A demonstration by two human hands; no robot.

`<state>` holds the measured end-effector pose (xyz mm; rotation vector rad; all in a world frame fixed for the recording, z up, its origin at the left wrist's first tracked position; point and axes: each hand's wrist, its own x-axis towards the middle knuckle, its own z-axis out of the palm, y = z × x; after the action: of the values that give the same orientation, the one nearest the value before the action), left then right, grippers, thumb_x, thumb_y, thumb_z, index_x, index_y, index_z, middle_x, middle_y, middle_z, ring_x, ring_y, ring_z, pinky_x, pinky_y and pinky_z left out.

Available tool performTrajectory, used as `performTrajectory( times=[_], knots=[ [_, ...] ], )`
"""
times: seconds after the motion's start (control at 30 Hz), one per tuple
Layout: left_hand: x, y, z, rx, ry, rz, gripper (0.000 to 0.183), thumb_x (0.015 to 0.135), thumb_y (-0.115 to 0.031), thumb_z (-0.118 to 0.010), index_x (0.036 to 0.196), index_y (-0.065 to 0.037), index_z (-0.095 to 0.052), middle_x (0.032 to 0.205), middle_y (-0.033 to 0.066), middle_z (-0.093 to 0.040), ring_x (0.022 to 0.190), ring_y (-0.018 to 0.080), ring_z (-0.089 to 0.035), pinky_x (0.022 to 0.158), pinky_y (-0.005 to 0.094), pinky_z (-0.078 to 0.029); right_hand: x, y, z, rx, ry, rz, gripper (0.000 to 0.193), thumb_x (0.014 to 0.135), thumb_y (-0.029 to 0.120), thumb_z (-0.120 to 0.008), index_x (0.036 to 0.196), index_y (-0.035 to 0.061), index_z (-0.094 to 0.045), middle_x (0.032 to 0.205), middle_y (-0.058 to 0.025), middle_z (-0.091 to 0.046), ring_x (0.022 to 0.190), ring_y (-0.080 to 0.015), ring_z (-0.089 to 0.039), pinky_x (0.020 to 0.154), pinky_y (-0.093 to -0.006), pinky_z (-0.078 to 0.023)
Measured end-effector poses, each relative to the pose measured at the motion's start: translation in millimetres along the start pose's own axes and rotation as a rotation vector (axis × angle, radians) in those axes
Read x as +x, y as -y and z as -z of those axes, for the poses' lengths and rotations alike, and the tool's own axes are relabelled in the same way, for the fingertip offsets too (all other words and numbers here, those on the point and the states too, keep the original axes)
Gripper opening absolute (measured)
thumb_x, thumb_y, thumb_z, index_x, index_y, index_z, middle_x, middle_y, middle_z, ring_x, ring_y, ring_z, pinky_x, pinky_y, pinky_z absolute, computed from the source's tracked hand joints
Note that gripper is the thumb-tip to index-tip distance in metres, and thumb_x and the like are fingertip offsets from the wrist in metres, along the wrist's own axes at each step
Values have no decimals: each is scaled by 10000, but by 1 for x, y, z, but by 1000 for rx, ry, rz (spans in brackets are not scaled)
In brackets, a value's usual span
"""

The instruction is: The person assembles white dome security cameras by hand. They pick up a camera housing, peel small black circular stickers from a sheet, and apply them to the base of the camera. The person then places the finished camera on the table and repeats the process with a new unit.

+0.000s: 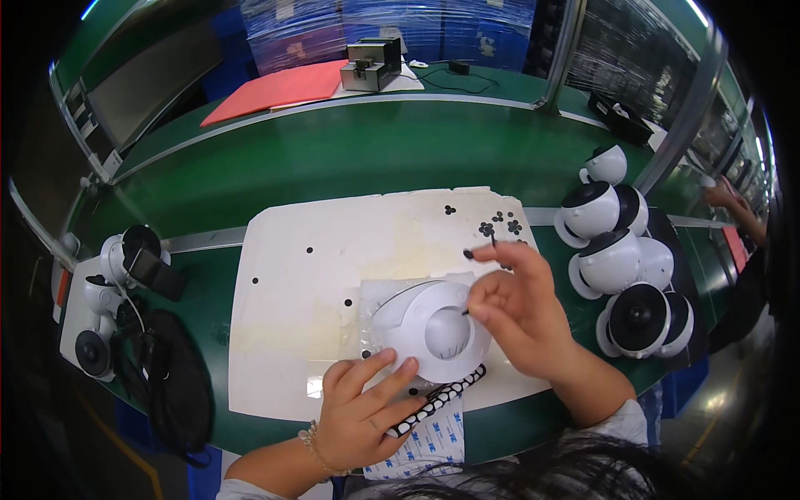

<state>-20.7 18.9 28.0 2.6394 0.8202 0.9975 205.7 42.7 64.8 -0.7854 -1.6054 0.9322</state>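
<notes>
A white rounded device part with a ring-shaped rim [429, 364] rests on clear wrap [372, 287] in front of me. My left hand [364, 417] steadies it, fingertips spread on its lower left edge. A black strip with rows of white round spots [439, 401] slants out from the same hand, seemingly held by thumb and fingers. My right hand [521, 312] is over the ring's right side. On its raised index fingertip sits a small black round pad [468, 254]. Another dark bit [466, 312] shows at the thumb tip, against the ring.
The pale cardboard sheet [283, 333] carries scattered black dots [487, 229]. White-and-black dome cameras [639, 310] crowd the right; more cameras [94, 353], cables and a black pouch [179, 379] lie left. Behind are a metal box [372, 65] and red sheet [279, 88]. Another person's hand [723, 196] shows far right.
</notes>
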Motion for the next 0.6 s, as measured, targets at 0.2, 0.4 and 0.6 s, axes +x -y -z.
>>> performTrajectory(
  times=[0.2,0.4,0.6],
  knots=[
    [-4,1,2,42,25,-17,223,604,-169,-664,826,-153,-659,1198,-6,-547,1104,195,-465,833,390,-324,7,-4,2,2,-22,-89,551,807,-119,-428,1300,33,-233,1210,-164,-366,833,-110,-505,760,-254,-441],
    [-4,1,0,27,10,3,198,618,-170,-664,815,-146,-658,1188,-13,-553,1098,183,-469,839,386,-318,5,-9,2,-41,-1,-49,547,799,-111,-457,1288,41,-264,1195,-164,-379,824,-105,-513,763,-242,-440],
    [-5,2,-1,27,5,1,197,619,-170,-662,813,-139,-656,1179,-12,-558,1099,185,-470,842,388,-318,-2,-8,-1,-648,-1,221,432,772,-60,-548,1175,24,-420,1043,-141,-543,832,-218,-563,742,-266,-453]
  ],
)
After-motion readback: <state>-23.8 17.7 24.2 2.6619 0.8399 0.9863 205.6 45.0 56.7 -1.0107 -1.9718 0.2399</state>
